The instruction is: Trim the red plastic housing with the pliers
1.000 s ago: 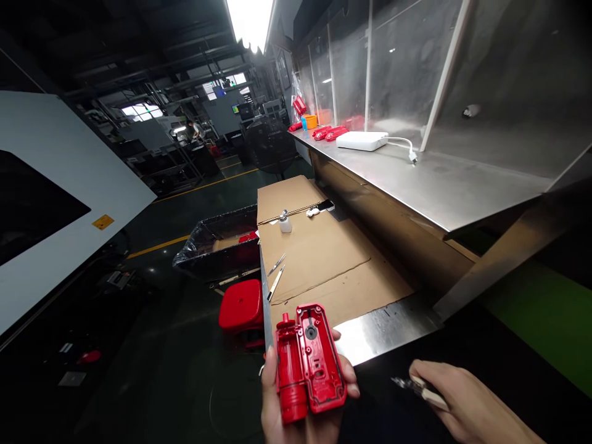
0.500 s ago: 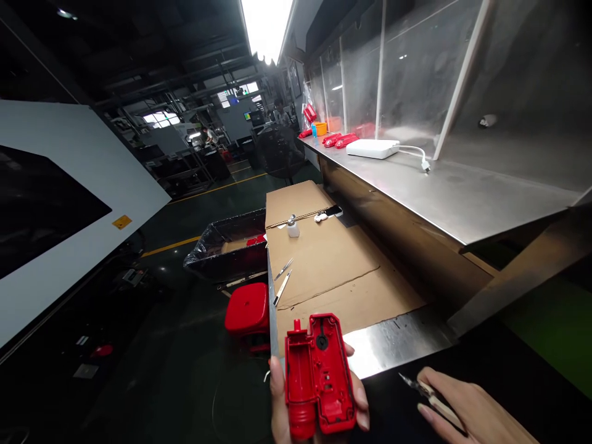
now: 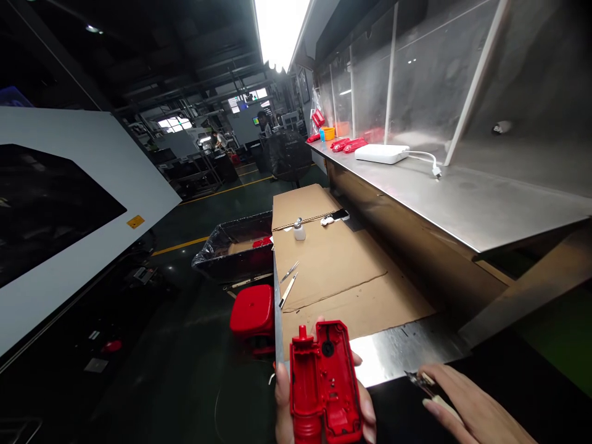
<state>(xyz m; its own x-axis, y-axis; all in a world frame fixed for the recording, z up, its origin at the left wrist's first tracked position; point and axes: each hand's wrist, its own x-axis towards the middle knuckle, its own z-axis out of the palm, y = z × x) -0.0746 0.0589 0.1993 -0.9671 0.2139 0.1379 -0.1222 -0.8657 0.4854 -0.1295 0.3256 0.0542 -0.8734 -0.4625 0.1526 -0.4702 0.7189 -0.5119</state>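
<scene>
A red plastic housing (image 3: 327,385), its hollow inside turned up toward me, rests in my left hand (image 3: 367,410). Fingers and thumb wrap both its sides. The housing has two long compartments, a ribbed round end near me and a black round piece inside the right compartment. Lower right, my right hand (image 3: 472,401) is closed around small nippers (image 3: 446,407) with cream handles and a metal tip pointing left toward the housing. The tip is apart from the housing. Part of the handles is hidden in the palm.
Cardboard (image 3: 333,265) covers the bench, with tweezers (image 3: 290,271), a cream-handled knife (image 3: 288,291) and a small bottle (image 3: 300,230) on it. A metal shelf (image 3: 462,197) overhangs at right, bearing a white power bank (image 3: 382,154). A red stool (image 3: 252,310) and black bin (image 3: 231,259) stand left.
The view has shifted slightly, so the scene sits a little farther right and lower. Both hands keep their holds; the nippers' handles now show spread apart.
</scene>
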